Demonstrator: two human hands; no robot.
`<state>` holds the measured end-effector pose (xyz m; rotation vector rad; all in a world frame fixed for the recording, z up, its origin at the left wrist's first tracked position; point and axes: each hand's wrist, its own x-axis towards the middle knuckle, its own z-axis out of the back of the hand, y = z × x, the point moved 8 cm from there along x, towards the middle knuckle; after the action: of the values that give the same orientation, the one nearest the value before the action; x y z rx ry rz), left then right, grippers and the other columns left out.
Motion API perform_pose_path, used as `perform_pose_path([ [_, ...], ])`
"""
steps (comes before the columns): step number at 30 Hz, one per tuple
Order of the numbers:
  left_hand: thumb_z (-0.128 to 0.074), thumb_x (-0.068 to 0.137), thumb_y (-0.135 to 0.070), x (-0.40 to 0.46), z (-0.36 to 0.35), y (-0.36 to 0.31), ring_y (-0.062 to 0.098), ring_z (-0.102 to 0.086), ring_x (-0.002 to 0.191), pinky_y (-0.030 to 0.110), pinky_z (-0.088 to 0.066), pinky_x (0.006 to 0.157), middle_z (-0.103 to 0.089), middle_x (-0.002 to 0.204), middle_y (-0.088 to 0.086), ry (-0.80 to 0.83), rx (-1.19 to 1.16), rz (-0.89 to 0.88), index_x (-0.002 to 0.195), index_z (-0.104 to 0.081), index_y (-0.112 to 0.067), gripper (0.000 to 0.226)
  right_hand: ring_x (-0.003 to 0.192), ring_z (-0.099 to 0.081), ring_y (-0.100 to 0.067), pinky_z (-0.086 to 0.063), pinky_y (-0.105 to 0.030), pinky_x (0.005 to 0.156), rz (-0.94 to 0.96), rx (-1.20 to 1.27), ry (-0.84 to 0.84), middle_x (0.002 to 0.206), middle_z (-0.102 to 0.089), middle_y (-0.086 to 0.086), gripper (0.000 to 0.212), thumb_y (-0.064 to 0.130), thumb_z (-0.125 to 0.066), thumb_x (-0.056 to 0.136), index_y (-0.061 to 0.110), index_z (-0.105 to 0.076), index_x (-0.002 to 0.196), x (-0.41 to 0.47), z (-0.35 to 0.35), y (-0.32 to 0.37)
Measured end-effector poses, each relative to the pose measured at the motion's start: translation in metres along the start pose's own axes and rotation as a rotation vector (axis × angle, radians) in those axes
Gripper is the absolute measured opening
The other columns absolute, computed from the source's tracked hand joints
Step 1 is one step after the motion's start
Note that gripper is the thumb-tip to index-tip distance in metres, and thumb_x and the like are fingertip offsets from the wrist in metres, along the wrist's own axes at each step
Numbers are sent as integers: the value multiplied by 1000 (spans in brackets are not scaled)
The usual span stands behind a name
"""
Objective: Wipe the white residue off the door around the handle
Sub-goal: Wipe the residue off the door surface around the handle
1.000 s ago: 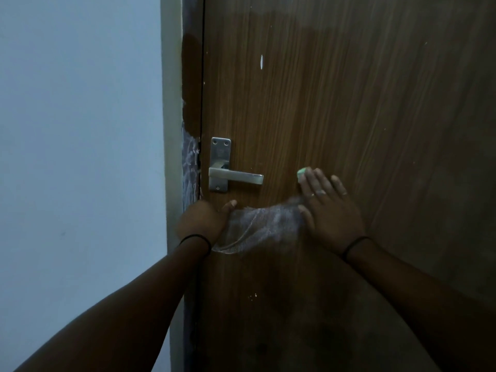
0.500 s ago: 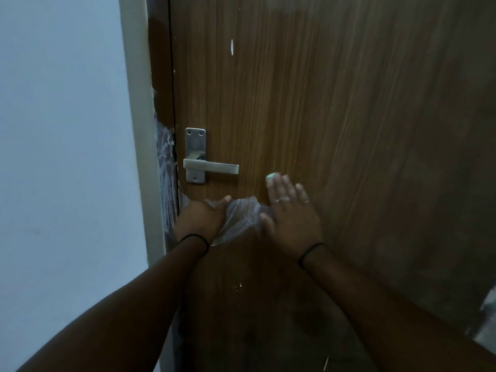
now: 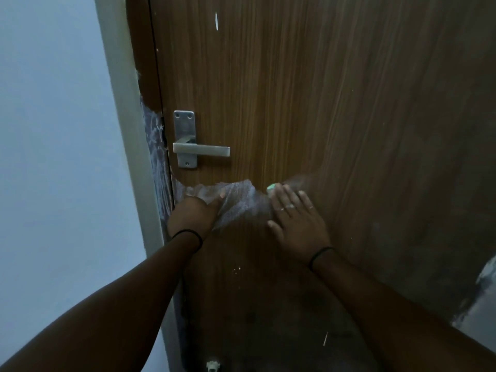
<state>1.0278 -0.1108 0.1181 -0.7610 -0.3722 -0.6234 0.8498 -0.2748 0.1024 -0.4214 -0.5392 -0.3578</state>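
Note:
A brown wooden door (image 3: pixel 295 89) fills the view, with a metal lever handle (image 3: pixel 201 151) near its left edge. Below the handle a patch of white residue (image 3: pixel 239 202) spreads across the door between my hands. My right hand (image 3: pixel 298 226) lies flat on the door at the patch's right end, its straight fingers pressing a pale green wiping pad (image 3: pixel 271 187) of which only a tip shows. My left hand (image 3: pixel 192 214) rests on the door by its left edge, with the thumb lying on the residue and the fingers hidden.
More white residue (image 3: pixel 155 157) streaks the strip along the door's edge beside the pale frame (image 3: pixel 120 103). A grey-blue wall (image 3: pixel 53 130) is on the left. Small white flecks (image 3: pixel 216 21) dot the door. A pale surface (image 3: pixel 483 294) shows at the lower right.
My right hand slid left across the residue with the pad towards my left hand, then eased back a little. My left hand stayed by the door's edge. The view shifted.

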Motion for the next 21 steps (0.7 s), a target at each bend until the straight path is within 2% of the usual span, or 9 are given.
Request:
perform_pose_path([
  [2,-28,80,-84,-3,-1,5,16,-59,66,29,-47,60,-61,73,-4,23,12,31,73,-55,-12,77,151,-7,-22,-7,-43,122,-132,-12,-68,162,-7,-8,66,48,-24,101,14,-7,155,-6,6,-32],
  [5,-27,82,-83,-6,-8,6,17,-60,61,30,-48,57,-64,67,4,66,20,54,68,-62,-12,80,151,1,-23,-5,-43,122,-281,67,-165,162,0,-10,71,50,-25,101,9,-5,155,7,18,-49],
  [10,-22,79,-86,-12,-15,3,17,-53,48,26,-35,48,-54,52,3,63,19,40,55,-54,-12,84,151,0,-19,-11,-43,122,-34,31,-55,163,-1,-5,71,51,-29,101,13,-5,155,-7,-13,-3],
  [12,-23,80,-85,-12,-13,4,17,-54,47,26,-36,48,-54,51,3,74,31,31,54,-54,-12,83,151,-4,-20,-8,-42,122,-91,28,-57,163,-3,-4,67,49,-28,101,16,-7,156,-19,-14,-25],
  [16,-24,80,-84,-12,-14,5,18,-53,46,25,-36,48,-53,50,3,87,29,29,54,-54,-12,83,151,-1,-24,-3,-43,122,-386,134,-215,163,-1,-9,71,50,-25,101,12,-2,155,4,24,-75],
  [18,-24,81,-84,-15,-19,-2,17,-52,46,25,-37,49,-53,50,3,97,24,19,56,-55,-11,84,151,5,-23,-1,-43,123,-368,171,-249,163,6,-8,74,52,-25,100,11,4,155,26,39,-67],
  [21,-21,82,-83,-20,-23,-9,18,-52,46,26,-41,50,-54,52,5,95,21,18,58,-57,-8,86,151,9,-21,-3,-43,123,-224,125,-168,162,9,-8,75,51,-28,100,11,3,155,22,22,-32],
])
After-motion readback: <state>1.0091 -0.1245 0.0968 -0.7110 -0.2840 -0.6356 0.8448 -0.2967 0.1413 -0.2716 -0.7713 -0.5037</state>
